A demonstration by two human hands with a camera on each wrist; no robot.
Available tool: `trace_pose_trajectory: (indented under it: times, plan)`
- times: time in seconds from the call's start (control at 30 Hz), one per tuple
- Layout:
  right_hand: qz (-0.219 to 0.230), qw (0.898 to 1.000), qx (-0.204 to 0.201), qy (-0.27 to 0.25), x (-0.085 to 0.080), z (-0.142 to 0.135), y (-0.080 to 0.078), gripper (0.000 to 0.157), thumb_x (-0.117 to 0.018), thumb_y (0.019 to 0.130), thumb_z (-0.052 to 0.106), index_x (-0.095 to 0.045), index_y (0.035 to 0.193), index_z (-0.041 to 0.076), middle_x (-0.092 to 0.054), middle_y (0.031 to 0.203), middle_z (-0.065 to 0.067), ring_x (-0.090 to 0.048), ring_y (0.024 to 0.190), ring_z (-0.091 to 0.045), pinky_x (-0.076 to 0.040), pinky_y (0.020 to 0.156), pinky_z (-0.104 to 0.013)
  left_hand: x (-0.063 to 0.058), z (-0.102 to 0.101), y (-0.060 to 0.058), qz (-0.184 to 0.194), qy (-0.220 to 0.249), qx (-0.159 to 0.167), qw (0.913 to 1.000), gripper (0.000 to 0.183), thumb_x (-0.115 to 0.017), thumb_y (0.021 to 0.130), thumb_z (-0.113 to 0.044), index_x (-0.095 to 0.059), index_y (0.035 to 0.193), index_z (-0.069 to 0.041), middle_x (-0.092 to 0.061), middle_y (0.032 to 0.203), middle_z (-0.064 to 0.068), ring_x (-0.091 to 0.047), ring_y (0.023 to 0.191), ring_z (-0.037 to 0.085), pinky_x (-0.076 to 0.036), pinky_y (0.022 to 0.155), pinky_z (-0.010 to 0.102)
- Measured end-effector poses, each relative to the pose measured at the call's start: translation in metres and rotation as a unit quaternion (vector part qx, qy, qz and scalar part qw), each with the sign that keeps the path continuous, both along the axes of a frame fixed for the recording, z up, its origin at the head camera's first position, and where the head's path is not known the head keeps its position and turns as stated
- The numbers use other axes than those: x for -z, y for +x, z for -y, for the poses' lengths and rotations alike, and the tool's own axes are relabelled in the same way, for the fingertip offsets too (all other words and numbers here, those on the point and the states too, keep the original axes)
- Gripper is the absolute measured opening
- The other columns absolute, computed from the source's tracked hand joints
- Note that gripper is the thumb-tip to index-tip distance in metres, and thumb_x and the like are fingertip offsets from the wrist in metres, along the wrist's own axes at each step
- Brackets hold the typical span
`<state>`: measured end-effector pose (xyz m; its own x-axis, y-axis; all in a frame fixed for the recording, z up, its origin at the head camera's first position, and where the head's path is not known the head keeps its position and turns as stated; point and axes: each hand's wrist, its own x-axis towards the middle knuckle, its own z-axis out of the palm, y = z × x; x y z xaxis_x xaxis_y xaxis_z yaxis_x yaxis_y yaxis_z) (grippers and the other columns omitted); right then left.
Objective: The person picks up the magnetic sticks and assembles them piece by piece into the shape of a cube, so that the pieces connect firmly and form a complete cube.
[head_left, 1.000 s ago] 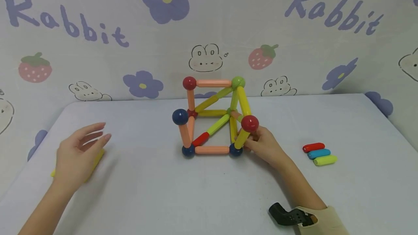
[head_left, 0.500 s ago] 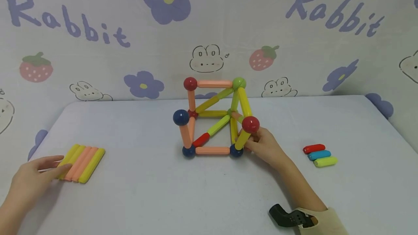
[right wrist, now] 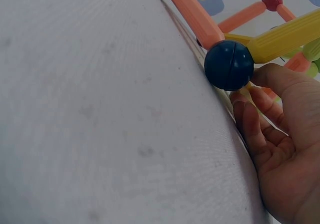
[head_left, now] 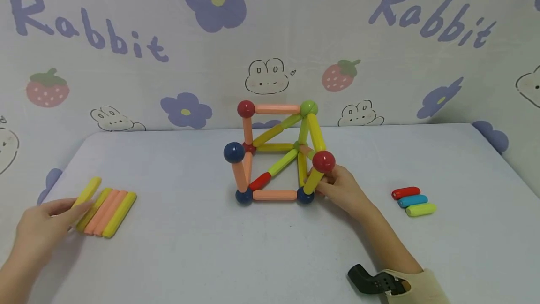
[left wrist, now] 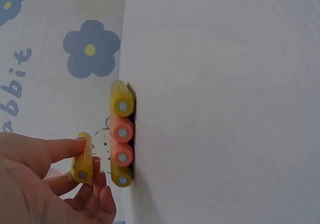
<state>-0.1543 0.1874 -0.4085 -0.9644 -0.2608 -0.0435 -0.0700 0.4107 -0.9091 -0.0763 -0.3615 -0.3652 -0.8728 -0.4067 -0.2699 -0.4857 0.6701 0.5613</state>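
Observation:
My left hand (head_left: 40,229) pinches a yellow magnetic rod (head_left: 88,190) between thumb and fingers, raised beside a row of yellow and peach rods (head_left: 110,212). Silvery magnet ends show on the rods in the left wrist view. At the middle of the table stands a cube-like frame (head_left: 274,195) of coloured rods joined by balls. My right hand (head_left: 343,191) grips its lower right corner, with the thumb right at the dark blue ball (right wrist: 229,65) and fingers curled behind it. A red ball (head_left: 324,161) tops the yellow upright above that hand. The frame partly hides the right fingertips.
To the right lie three short rods, red (head_left: 406,193), blue (head_left: 412,201) and yellow-green (head_left: 421,209). The white tabletop (head_left: 190,257) ends at a patterned cloth backdrop (head_left: 139,93). A black strap-like piece (head_left: 367,279) is at the right sleeve.
My left hand has moved left and down to the row of rods, then lifted the leftmost yellow rod away from it. My right hand has stayed at the frame's corner.

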Motion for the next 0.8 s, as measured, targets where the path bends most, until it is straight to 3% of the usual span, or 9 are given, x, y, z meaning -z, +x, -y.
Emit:
trace_pose_trajectory:
  times: [0.1,0.13,0.23,0.33,0.43,0.5,0.63,0.7,0.8]
  plan:
    - [-0.001,1.000,0.002,0.005,0.000,-0.001,0.000,0.022,-0.064,0.101,0.007,-0.062,0.120,-0.006,-0.063,0.084,-0.006,-0.057,0.078,-0.021,-0.051,0.067,-0.023,-0.008,-0.018,-0.005,-0.009,0.044,-0.003,0.9990,0.079,-0.057,0.106,-0.051,-0.043,0.153,0.011,-0.038,0.158,0.037,-0.040,0.134,0.047,-0.052,0.090,0.046]
    - [-0.001,1.000,0.002,0.006,0.000,-0.001,0.001,0.023,-0.064,0.101,0.007,-0.062,0.120,-0.006,-0.063,0.084,-0.006,-0.057,0.078,-0.021,-0.051,0.067,-0.023,-0.010,-0.025,-0.007,-0.012,0.059,0.002,0.9982,0.080,-0.057,0.106,-0.052,-0.042,0.155,0.010,-0.036,0.160,0.036,-0.040,0.135,0.045,-0.052,0.093,0.043]
    - [-0.001,1.000,0.003,0.005,0.001,-0.002,0.001,0.023,-0.064,0.101,0.007,-0.062,0.120,-0.006,-0.063,0.084,-0.007,-0.057,0.078,-0.021,-0.051,0.067,-0.023,-0.017,-0.046,-0.012,-0.028,0.129,0.011,0.9912,0.080,-0.060,0.105,-0.051,-0.041,0.157,0.007,-0.049,0.153,0.025,-0.058,0.121,0.023,-0.056,0.092,0.030]
    - [0.000,1.000,0.003,0.003,0.001,-0.002,0.001,0.023,-0.064,0.101,0.006,-0.062,0.120,-0.006,-0.063,0.084,-0.006,-0.057,0.078,-0.021,-0.051,0.067,-0.023,-0.021,-0.065,-0.017,-0.044,0.213,0.023,0.9758,0.072,-0.064,0.104,-0.050,-0.049,0.155,-0.001,-0.067,0.126,-0.005,-0.056,0.098,0.003,-0.053,0.076,0.011]
    - [0.000,1.000,0.003,0.002,0.001,-0.002,0.001,0.023,-0.064,0.101,0.006,-0.062,0.120,-0.006,-0.063,0.084,-0.007,-0.057,0.078,-0.021,-0.051,0.066,-0.023,-0.023,-0.085,-0.024,-0.069,0.321,0.031,0.9441,0.042,-0.068,0.103,-0.043,-0.066,0.137,-0.018,-0.068,0.101,-0.023,-0.055,0.099,0.004,-0.055,0.080,0.013]
    - [0.000,1.000,0.002,0.000,0.001,-0.002,0.000,0.023,-0.064,0.101,0.005,-0.062,0.121,-0.007,-0.063,0.085,-0.007,-0.057,0.078,-0.021,-0.051,0.066,-0.023,-0.025,-0.099,-0.029,-0.086,0.382,0.041,0.9192,0.019,-0.068,0.105,-0.035,-0.071,0.121,-0.027,-0.070,0.102,-0.021,-0.058,0.101,0.006,-0.056,0.085,0.014]
    - [-0.002,1.000,-0.001,-0.002,0.001,0.000,0.000,0.024,-0.064,0.101,0.006,-0.062,0.121,-0.006,-0.063,0.086,-0.006,-0.057,0.077,-0.020,-0.051,0.066,-0.022,-0.028,-0.125,-0.036,-0.114,0.480,0.058,0.8677,0.011,-0.065,0.107,-0.022,-0.067,0.117,-0.020,-0.077,0.105,-0.012,-0.072,0.101,0.005,-0.058,0.093,0.019]
    - [-0.002,1.000,-0.001,-0.003,0.001,0.000,0.000,0.024,-0.064,0.101,0.006,-0.062,0.121,-0.006,-0.063,0.085,-0.007,-0.057,0.077,-0.020,-0.051,0.066,-0.022,-0.032,-0.137,-0.040,-0.113,0.505,0.059,0.8537,0.023,-0.064,0.107,-0.022,-0.060,0.128,-0.013,-0.079,0.107,-0.009,-0.075,0.104,0.006,-0.057,0.096,0.019]
    - [-0.002,1.000,-0.003,-0.006,0.000,0.000,0.000,0.023,-0.064,0.101,0.006,-0.062,0.120,-0.007,-0.062,0.085,-0.007,-0.057,0.077,-0.021,-0.051,0.066,-0.022,-0.038,-0.154,-0.046,-0.104,0.509,0.066,0.8521,0.047,-0.061,0.108,-0.030,-0.044,0.146,-0.006,-0.078,0.113,-0.009,-0.073,0.111,0.005,-0.054,0.104,0.022]
